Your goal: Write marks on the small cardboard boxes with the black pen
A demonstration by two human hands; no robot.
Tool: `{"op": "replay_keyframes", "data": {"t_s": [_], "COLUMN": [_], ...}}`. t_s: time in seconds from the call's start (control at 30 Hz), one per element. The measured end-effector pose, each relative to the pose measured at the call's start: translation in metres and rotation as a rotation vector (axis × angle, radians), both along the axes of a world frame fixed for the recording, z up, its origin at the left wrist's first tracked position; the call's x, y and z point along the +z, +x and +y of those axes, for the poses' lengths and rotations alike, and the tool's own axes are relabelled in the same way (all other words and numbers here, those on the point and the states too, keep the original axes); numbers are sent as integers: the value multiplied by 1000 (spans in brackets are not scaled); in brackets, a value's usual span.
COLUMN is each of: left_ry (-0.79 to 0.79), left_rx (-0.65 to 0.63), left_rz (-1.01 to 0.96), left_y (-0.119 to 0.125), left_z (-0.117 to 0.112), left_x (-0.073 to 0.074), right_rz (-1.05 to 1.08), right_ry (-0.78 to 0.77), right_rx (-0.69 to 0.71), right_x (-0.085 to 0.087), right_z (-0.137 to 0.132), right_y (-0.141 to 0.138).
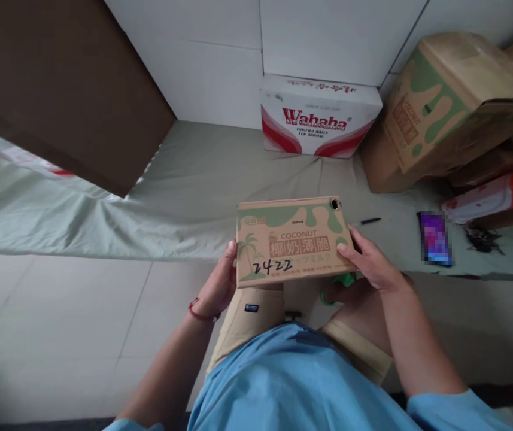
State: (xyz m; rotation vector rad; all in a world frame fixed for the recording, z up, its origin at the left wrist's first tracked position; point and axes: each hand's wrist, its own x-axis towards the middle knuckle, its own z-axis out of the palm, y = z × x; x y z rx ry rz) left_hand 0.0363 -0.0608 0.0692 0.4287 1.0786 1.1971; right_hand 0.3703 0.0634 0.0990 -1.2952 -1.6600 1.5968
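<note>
Between my two hands is a brown cardboard box (290, 239) with green print, the word COCONUT and a handwritten 2422. Its upper right corner has a small dark hole. My left hand (224, 278) grips the left side, thumb along the edge and the other fingers hidden by the box. On the right side, my right hand (370, 257) has its thumb over the printed face, with the remaining fingers out of sight behind. The box is held over my lap at the front edge of a cloth-covered surface (206, 173).
A white Wahaha carton (319, 123) stands by the wall. Larger coconut cartons (436, 114) are stacked at right. A pen (370, 221), a lit phone (436, 238) and dark keys-like items (483, 238) lie on the cloth. A big dark brown panel (67, 78) juts in at left.
</note>
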Motion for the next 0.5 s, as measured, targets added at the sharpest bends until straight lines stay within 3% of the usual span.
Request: {"op": "replay_keyframes", "data": {"t_s": [0.13, 0.37, 0.5], "left_ry": [4, 46, 106], "left_rx": [-40, -134, -42], "left_rz": [11, 338, 404], "left_y": [-3, -26, -26], "left_z": [-11, -25, -22], "left_x": [26, 77, 90], "right_rz": [72, 256, 312], "right_ry": [-17, -61, -58], "right_rx": [-90, -158, -131], "right_x": [-10, -34, -29], "right_z": [-22, -51, -47], "right_y": [1, 0, -17]}}
